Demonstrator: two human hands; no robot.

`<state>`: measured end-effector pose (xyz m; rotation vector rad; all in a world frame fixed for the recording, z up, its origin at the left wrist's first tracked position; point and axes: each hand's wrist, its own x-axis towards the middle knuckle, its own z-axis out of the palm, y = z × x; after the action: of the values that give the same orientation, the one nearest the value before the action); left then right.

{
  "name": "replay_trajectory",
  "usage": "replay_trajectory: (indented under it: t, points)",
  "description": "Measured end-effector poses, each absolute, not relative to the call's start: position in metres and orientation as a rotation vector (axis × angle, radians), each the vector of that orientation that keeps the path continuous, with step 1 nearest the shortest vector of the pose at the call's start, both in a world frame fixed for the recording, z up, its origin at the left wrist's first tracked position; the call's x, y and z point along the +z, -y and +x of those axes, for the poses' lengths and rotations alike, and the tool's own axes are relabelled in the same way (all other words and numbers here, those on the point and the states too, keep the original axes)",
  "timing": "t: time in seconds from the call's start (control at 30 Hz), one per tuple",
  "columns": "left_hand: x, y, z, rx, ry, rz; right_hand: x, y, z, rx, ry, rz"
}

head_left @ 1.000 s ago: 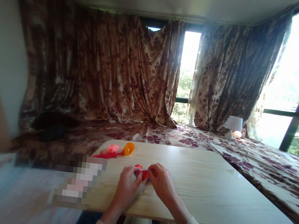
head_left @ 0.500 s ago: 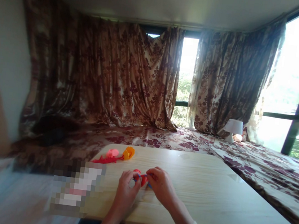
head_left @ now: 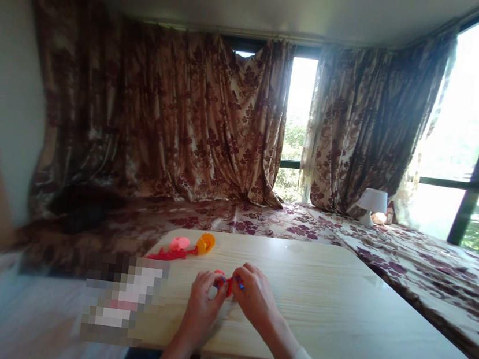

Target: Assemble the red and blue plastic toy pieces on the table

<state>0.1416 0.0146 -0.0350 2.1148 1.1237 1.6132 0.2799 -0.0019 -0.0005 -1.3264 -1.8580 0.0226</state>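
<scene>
My left hand (head_left: 204,300) is closed in a pinch on a small red piece with blue strips (head_left: 229,288), above the near middle of the pale wooden table (head_left: 327,318). Close beside it, my right hand (head_left: 256,297) pinches the same piece from the right. A bit of blue sticks out by the right fingertips. Fingers cover most of the piece, so its exact kind does not show. Farther left on the tabletop lie an orange cup-shaped piece (head_left: 205,244), a pink rounded piece (head_left: 179,244) and a long frilly red strand (head_left: 171,254).
A blurred patch covers something at the table's left edge. Beyond the table spreads a flower-patterned cloth (head_left: 303,229), with a small white lamp (head_left: 372,201) on it at the right. Patterned curtains (head_left: 212,118) hang behind, and windows stand at the right.
My right hand has shifted slightly left and its fingers have drawn in nearer the red piece. The blue bit beside them sits higher. My left hand stays nearly still.
</scene>
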Motion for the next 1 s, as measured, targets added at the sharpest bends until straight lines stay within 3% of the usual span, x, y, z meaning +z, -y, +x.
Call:
replay_trajectory:
  t: [0.2,0.4,1.0]
  points:
    - [-0.037,-0.016,0.142,1.669,-1.208,2.048,-0.01,-0.01,0.303,0.187,1.582,-1.325]
    - [-0.038,-0.019,0.142,1.686,-1.286,1.998,-0.008,0.0,0.327,0.177,1.875,-1.477]
    - [-0.036,-0.016,0.142,1.693,-1.316,1.9,-0.007,0.014,0.306,-0.116,2.194,-1.607]
